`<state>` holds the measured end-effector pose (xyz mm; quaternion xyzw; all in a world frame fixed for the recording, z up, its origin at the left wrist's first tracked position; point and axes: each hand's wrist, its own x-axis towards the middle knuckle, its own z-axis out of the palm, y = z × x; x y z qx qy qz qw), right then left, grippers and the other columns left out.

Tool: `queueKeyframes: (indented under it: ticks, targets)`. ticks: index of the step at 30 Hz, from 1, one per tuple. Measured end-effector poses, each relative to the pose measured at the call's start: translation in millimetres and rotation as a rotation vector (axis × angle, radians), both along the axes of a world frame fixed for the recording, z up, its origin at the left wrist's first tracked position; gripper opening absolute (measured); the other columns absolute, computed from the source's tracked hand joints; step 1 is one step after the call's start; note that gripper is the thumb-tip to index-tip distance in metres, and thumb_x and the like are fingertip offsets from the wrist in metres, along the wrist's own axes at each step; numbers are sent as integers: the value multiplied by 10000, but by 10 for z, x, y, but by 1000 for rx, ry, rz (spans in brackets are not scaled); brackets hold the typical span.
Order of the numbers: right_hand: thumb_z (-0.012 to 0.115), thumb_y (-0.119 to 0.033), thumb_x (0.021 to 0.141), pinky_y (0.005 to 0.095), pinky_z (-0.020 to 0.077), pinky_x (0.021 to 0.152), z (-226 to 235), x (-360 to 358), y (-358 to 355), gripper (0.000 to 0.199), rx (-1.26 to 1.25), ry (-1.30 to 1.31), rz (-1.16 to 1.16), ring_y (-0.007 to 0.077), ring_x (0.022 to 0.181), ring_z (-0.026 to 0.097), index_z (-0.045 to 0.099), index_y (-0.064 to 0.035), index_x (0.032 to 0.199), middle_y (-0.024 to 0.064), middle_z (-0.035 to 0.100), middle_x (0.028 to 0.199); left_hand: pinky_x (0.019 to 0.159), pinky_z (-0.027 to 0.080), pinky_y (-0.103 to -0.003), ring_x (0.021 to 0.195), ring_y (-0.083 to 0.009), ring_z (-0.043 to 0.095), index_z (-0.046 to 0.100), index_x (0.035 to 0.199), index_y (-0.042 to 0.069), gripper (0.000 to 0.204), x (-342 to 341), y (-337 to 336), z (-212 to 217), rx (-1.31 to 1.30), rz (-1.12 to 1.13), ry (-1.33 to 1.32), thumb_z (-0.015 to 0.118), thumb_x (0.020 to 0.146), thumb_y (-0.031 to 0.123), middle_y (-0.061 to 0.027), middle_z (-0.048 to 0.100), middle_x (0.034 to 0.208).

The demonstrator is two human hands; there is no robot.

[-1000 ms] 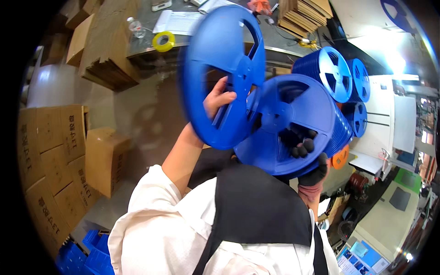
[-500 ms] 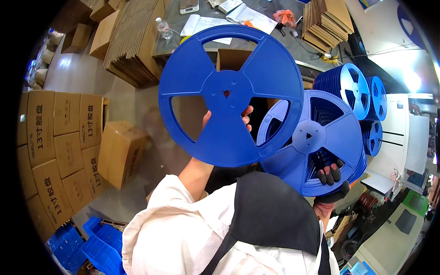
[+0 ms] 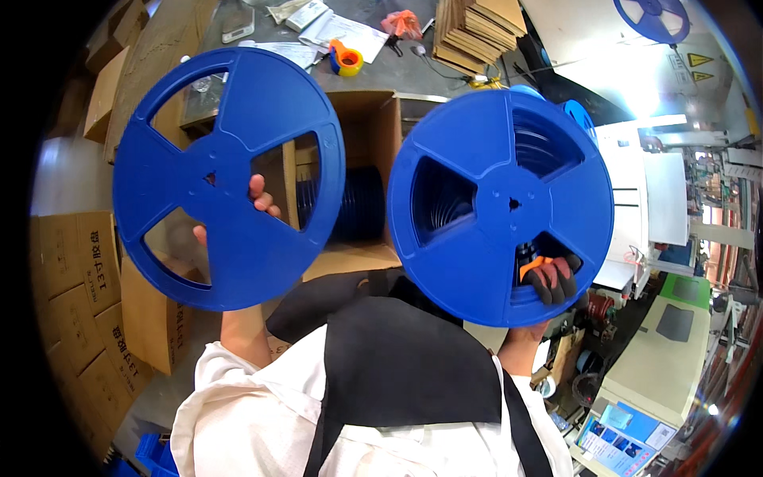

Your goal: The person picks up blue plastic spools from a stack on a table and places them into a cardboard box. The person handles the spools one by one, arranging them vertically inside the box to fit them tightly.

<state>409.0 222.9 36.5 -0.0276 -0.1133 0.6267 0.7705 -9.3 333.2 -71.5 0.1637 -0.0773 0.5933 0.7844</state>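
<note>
A blue plastic reel [image 3: 278, 111], a flat disc with three cut-outs, is tilted up at the left. My bare left hand [image 3: 261, 197] is behind it, fingertips curling through two openings and gripping the middle. To the right is a second blue reel [image 3: 457, 278], facing me. My right hand [image 3: 552, 280], in a dark fingerless glove, hooks its bent fingers through the lower right opening. Curved blue rims show through its cut-outs; whether it touches them I cannot tell. Between the two reels an open cardboard box [image 3: 362, 103] holds a row of dark blue reels [image 3: 354, 207].
Behind the box, a grey table carries a tape roll [image 3: 346, 59], papers [image 3: 350, 36], an orange bag [image 3: 402, 24] and flat cardboard [image 3: 477, 36]. Stacked cartons [image 3: 83, 294] stand left, with a loose carton [image 3: 151, 326] beside them. A beige machine [image 3: 660, 350] is at the right.
My left hand has carried its reel leftward, uncovering the box and the tape roll. My right hand's fingers now hook a front reel's opening. The view has turned to the right.
</note>
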Motion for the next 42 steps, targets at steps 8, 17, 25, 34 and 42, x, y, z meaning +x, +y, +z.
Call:
queueKeyframes:
  ticks: [8, 17, 25, 34, 42]
  targets:
    - [542, -338, 906, 261, 467, 645, 116, -95, 98, 278, -131, -307, -37, 128, 680, 566, 504, -77, 993, 28, 598, 832, 942, 476, -360, 1105, -228, 536, 283, 1429, 18, 774, 348, -127, 419, -378, 4, 492, 667, 816, 292, -168, 521, 1225]
    - [519, -397, 885, 462, 394, 1037, -109, -449, 114, 601, -214, -740, 250, 334, 1211, 504, 427, -17, 1342, 190, 515, 1318, 1073, 323, -401, 1264, -332, 413, 196, 1481, 190, 1003, 1763, -122, 442, 17, -60, 1267, 802, 684, 127, -212, 361, 1415]
    - [571, -222, 818, 422, 448, 939, 157, -730, 272, 616, -564, -623, 187, 299, 1009, 596, 369, 40, 1338, 150, 587, 1140, 916, 497, -405, 1073, -271, 573, 331, 1400, 91, 717, 1256, -91, 407, -404, -322, 793, 668, 767, 91, -176, 556, 1194]
    - [577, -271, 857, 298, 306, 626, 28, -371, -41, 565, -308, -378, 146, 115, 647, 321, 377, 8, 1306, -23, 330, 747, 1087, 376, -419, 1202, -286, 516, 432, 1299, 3, 726, 686, -432, 112, -350, -231, -13, 657, 805, 484, -140, 553, 1188]
    - [607, -343, 823, 284, 394, 664, -12, -233, -287, 659, -224, -352, 117, 161, 690, 464, 384, 0, 1339, 44, 529, 876, 1095, 357, -387, 1164, -236, 516, 452, 1249, 36, 723, 740, -497, 227, -394, -182, -70, 602, 817, 596, -90, 527, 1142]
